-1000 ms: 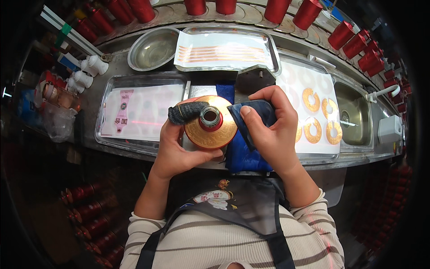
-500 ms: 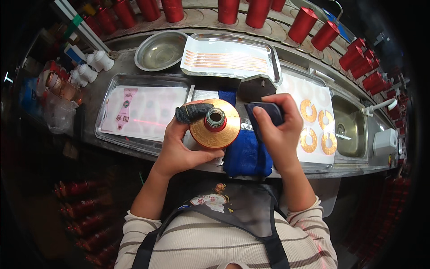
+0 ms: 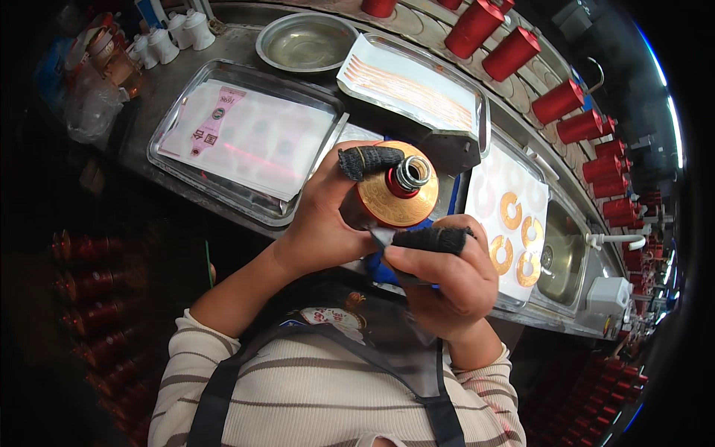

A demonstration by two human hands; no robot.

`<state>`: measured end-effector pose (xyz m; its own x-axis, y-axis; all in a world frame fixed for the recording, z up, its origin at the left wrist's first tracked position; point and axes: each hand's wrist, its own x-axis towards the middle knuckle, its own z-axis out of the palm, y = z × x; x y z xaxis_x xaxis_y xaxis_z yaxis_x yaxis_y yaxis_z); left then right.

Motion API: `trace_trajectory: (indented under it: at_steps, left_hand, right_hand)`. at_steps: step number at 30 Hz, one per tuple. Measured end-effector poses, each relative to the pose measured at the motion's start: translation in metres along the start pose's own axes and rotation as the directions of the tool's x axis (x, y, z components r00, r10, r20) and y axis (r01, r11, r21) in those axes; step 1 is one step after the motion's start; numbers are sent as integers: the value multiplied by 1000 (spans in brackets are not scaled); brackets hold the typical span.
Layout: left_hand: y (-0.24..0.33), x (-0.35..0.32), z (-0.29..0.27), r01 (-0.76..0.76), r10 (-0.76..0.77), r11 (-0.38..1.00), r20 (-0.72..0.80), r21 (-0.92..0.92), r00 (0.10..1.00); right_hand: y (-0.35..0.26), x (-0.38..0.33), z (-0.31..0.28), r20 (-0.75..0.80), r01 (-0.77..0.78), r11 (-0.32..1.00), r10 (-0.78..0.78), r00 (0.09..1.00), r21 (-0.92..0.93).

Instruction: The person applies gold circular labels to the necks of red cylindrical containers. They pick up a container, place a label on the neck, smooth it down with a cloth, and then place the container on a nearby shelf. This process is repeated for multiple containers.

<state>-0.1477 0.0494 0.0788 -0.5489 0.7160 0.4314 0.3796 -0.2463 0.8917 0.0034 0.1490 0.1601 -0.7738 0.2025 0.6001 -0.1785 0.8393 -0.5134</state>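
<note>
My left hand (image 3: 316,205) is closed around a red bottle (image 3: 406,207) with a gold shoulder. Its glass neck is uncapped, and the bottle leans a little to the right. A black knitted finger sleeve (image 3: 372,159) covers the left finger lying on the gold shoulder. At the bottle's near side, my right hand (image 3: 450,283) grips a dark, flat scraper-like piece (image 3: 383,238), mostly hidden by the fingers. Its pale edge is at or close to the bottle; touching cannot be told. The right forefinger wears another black sleeve (image 3: 432,239).
To the left, a metal tray (image 3: 287,212) bears sheets with a pink label (image 3: 217,119). Behind are a metal basin (image 3: 307,45) and a tray of orange strips (image 3: 417,86). Gold C-shaped labels (image 3: 500,255) and a sink (image 3: 555,268) lie right. Red bottles (image 3: 510,54) line the conveyor.
My right hand has come left and nearer with the dark piece, from beside the bottle to its near side. The bottle has tilted rightward in my left hand. The whole view has turned.
</note>
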Motion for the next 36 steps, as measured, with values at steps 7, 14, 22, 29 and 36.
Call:
trace_trajectory:
  at_steps: [7, 14, 22, 29, 36]
  left_hand:
    - [6, 10, -2, -34, 35, 999, -11, 11, 999]
    - [2, 4, 18, -54, 86, 982, -178, 180, 980]
    - [0, 4, 38, 29, 73, 959, -347, 280, 935]
    - [-7, 7, 14, -4, 71, 957, -218, 290, 973]
    - [-2, 30, -19, 327, -327, 944, 298, 49, 897]
  right_hand:
    - [45, 19, -22, -1, -103, 987, 104, 995, 125]
    - [20, 14, 7, 15, -47, 997, 46, 999, 64]
    - [23, 14, 4, -97, -190, 981, 193, 976, 37]
    - [12, 18, -4, -39, -153, 982, 158, 987, 107]
    - [27, 20, -4, -76, -221, 971, 228, 971, 89]
